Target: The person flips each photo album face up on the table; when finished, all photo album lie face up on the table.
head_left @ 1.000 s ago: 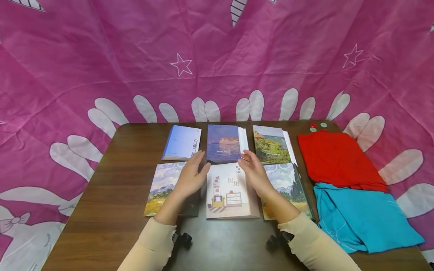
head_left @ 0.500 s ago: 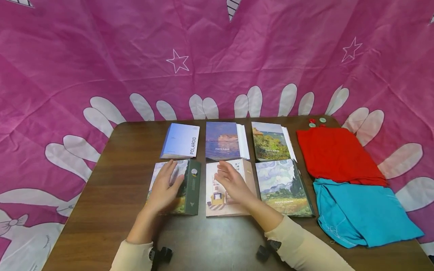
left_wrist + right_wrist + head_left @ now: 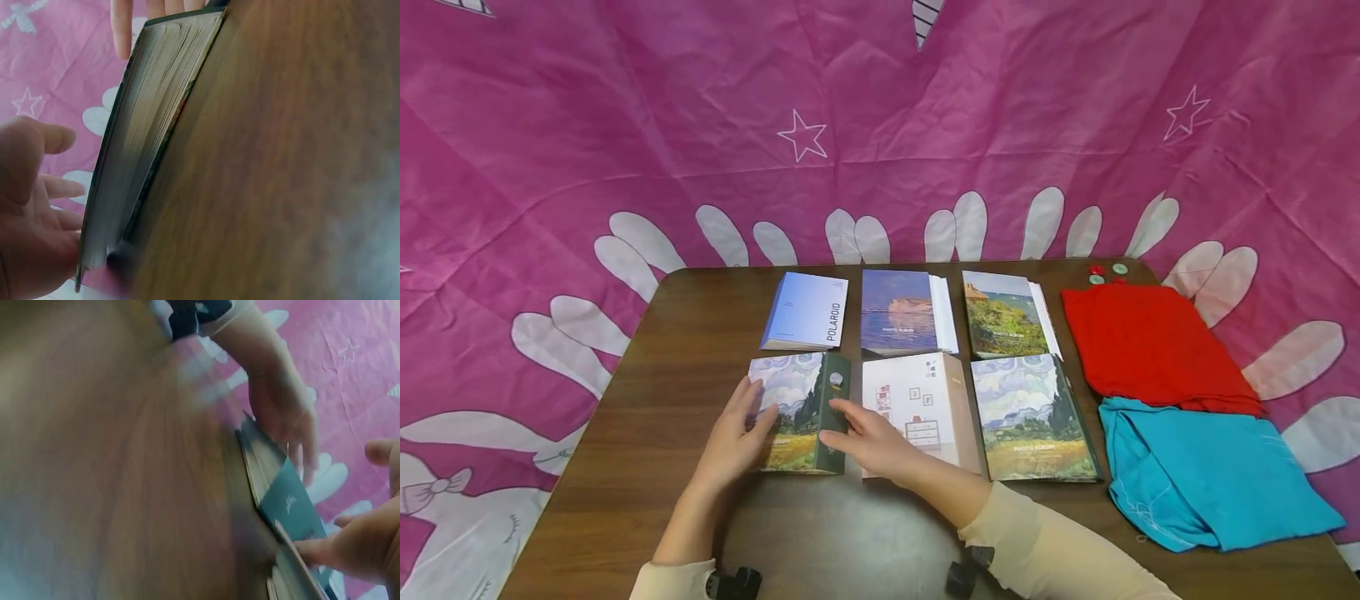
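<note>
A photo album (image 3: 801, 412) with a painted landscape cover and dark green spine lies at the front left of the table. My left hand (image 3: 730, 437) is at its left edge, thumb over the cover and fingers along the side. Its page block (image 3: 150, 112) faces the left wrist camera, with the left thumb apart from the cover there. On the other side, my right hand (image 3: 876, 442) reaches across a white album (image 3: 936, 392) with a furniture drawing. Its fingertips are at the green spine (image 3: 290, 503); contact is unclear. Neither hand curls round the album.
Behind lie a blue Polaroid album (image 3: 805, 308), a seascape album (image 3: 898, 308) and a garden-picture album (image 3: 1006, 312). Another landscape album (image 3: 1033, 417) is at front right. Red cloth (image 3: 1150, 346), turquoise cloth (image 3: 1210, 471) and several small discs (image 3: 1096, 270) occupy the right side.
Both hands have moved left and down from above the white album to either side of the front left album. The albums and cloths keep their places.
</note>
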Available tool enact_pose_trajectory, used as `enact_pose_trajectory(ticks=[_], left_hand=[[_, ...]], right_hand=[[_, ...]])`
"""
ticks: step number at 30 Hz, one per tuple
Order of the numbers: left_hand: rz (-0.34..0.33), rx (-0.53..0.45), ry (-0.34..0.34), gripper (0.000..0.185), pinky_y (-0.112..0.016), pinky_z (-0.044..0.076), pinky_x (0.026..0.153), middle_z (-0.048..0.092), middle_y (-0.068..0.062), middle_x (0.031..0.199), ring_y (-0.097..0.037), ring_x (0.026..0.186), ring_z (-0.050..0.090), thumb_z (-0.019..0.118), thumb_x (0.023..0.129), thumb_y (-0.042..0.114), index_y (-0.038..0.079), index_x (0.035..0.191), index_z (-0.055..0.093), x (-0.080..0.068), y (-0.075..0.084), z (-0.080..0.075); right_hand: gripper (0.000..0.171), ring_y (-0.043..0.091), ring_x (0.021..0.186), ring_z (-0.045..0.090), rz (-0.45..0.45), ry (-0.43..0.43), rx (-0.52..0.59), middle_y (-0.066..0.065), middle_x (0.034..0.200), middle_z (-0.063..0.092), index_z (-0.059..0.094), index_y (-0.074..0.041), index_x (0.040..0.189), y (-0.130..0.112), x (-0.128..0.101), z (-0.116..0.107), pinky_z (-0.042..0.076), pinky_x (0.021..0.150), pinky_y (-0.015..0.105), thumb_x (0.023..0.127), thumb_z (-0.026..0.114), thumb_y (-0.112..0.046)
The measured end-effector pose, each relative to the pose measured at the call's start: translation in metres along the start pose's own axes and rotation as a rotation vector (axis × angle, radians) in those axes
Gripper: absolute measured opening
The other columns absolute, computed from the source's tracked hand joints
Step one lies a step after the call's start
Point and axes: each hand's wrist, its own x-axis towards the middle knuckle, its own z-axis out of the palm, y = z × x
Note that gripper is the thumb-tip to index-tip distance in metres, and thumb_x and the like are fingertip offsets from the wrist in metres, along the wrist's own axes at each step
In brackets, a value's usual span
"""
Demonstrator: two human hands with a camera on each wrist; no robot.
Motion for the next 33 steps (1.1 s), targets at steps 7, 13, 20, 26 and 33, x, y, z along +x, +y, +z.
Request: enact_pose_trajectory(ticks=[7, 13, 20, 26, 33], left_hand=[[-0.046, -0.105, 0.017, 0.067, -0.052, 0.020, 0.121, 0.022, -0.021, 0.165, -0.038, 0.147, 0.031, 0.059, 0.103, 0.033, -0.005, 0.154, 0.035, -0.002, 0.003, 0.007], [-0.138, -0.249, 0.056, 0.060, -0.047, 0.023, 0.121, 0.028, -0.016, 0.164, -0.034, 0.146, 0.035, 0.058, 0.104, 0.034, -0.002, 0.149, 0.045, -0.002, 0.016, 0.018], [-0.194, -0.456, 0.074, 0.054, -0.045, 0.019, 0.123, 0.028, -0.015, 0.164, -0.032, 0.150, 0.028, 0.059, 0.104, 0.025, -0.004, 0.148, 0.046, -0.006, 0.025, 0.026], [-0.163, -0.558, 0.007, 0.055, -0.045, 0.017, 0.123, 0.027, -0.016, 0.164, -0.031, 0.152, 0.023, 0.057, 0.105, 0.024, -0.003, 0.151, 0.042, -0.003, 0.033, 0.039], [-0.124, -0.726, -0.045, 0.051, -0.047, 0.015, 0.123, 0.031, -0.017, 0.163, -0.031, 0.151, 0.022, 0.052, 0.106, 0.022, -0.004, 0.149, 0.044, 0.004, 0.051, 0.053]], right_hand=[[0.066, 0.042, 0.145, 0.033, 0.002, 0.121, 0.333, 0.028, 0.162, 0.022, 0.032, 0.002, 0.156, 0.000, 0.008, 0.008, 0.037, 0.114, 0.053, 0.102, 0.060, -0.024], [0.065, 0.041, 0.128, 0.053, -0.006, 0.185, 0.384, 0.031, 0.153, 0.037, 0.029, 0.003, 0.156, 0.000, 0.006, 0.001, 0.045, 0.107, 0.050, 0.102, 0.056, -0.023], [0.066, 0.035, 0.117, 0.059, 0.021, 0.254, 0.417, 0.031, 0.142, 0.049, 0.029, 0.013, 0.151, -0.002, 0.006, -0.012, 0.048, 0.103, 0.044, 0.100, 0.057, -0.019], [0.048, 0.016, 0.097, 0.065, 0.004, 0.217, 0.502, 0.008, 0.108, 0.071, 0.045, 0.015, 0.139, -0.009, 0.005, -0.030, 0.052, 0.089, 0.033, 0.102, 0.050, -0.016], [0.050, 0.011, 0.084, 0.065, -0.054, 0.219, 0.542, 0.000, 0.106, 0.066, 0.045, 0.011, 0.142, -0.023, 0.002, -0.045, 0.056, 0.077, 0.027, 0.104, 0.044, -0.023]])
